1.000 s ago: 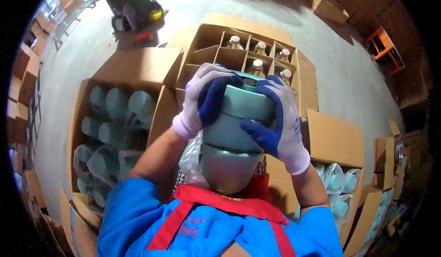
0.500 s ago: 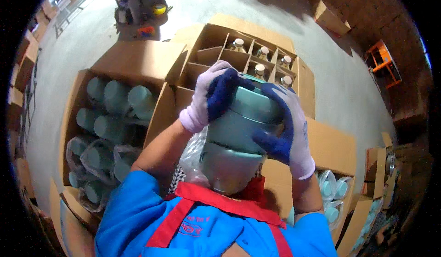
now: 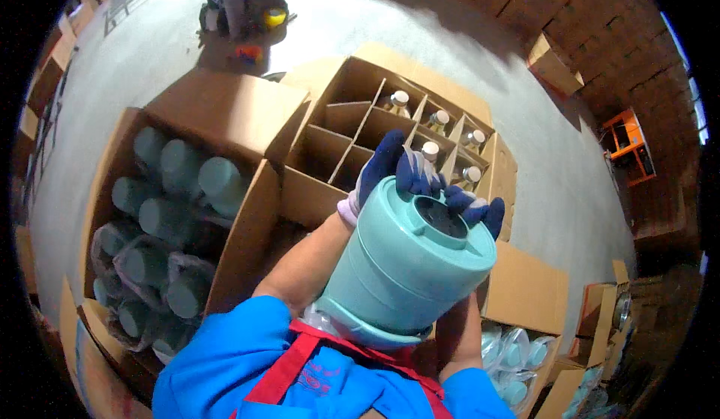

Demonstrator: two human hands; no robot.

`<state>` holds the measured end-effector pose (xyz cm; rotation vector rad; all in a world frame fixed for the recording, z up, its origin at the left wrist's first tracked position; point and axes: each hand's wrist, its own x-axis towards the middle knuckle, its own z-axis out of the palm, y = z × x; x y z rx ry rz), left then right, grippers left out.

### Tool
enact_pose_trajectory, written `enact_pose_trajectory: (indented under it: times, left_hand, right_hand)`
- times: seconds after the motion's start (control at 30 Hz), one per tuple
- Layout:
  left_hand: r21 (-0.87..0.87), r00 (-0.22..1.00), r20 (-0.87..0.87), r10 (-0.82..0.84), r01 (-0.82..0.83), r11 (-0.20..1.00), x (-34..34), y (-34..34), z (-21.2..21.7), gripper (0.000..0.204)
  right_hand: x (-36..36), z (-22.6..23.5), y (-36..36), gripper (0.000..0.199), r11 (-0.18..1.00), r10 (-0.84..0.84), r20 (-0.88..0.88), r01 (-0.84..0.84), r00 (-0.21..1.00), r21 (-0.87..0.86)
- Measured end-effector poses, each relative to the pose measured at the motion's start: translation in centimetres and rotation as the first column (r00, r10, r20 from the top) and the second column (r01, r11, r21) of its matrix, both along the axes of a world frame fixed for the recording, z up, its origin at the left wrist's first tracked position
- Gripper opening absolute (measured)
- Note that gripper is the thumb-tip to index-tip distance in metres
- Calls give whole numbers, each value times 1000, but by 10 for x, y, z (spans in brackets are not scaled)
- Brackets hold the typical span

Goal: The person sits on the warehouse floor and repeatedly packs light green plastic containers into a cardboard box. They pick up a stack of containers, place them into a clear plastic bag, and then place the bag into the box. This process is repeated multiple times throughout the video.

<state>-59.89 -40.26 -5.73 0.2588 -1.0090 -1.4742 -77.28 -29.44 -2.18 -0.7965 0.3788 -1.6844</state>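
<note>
I hold a large teal flask-like container tilted in front of my chest, its round end with a dark recessed centre facing up and away. My left hand, in a white and navy work glove, curls its fingers over the far rim. Beside it, my right hand, gloved alike, grips the same rim with its fingertips; its palm is hidden behind the container. The near end rests close to my red apron strap. Just beyond my hands is a divided cardboard box with several silvery bottles with whitish caps.
An open carton at left holds several teal containers, some in plastic bags. Another carton at right holds bagged teal-topped items. An orange frame stands at far right, a dark object on the floor at far left.
The container has turned, so its ringed end with the dark centre now shows. Both hands have moved from its sides to the far rim, and the view has shifted slightly.
</note>
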Motion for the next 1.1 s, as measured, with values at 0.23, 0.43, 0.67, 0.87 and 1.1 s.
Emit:
enact_pose_trajectory:
  times: [0.23,0.43,0.67,0.87,1.1]
  left_hand:
    - [-93,893,423,157,-130,987,27,-8,6,29]
    - [-837,655,547,521,441,324,51,49,143,36]
    - [-630,725,615,312,213,747,76,57,148,27]
    - [-865,873,344,346,151,479,80,89,130,16]
    - [-929,939,209,274,103,357,48,204,173,32]
  right_hand:
    - [4,5,-5,62,996,-13,-21,15,1000,86]
    - [6,53,10,62,953,60,-114,-23,992,303]
    - [-15,102,33,65,926,90,-395,69,914,372]
    - [28,164,66,36,961,271,-946,5,180,276]
    - [39,235,177,26,997,2,-711,56,-703,-53]
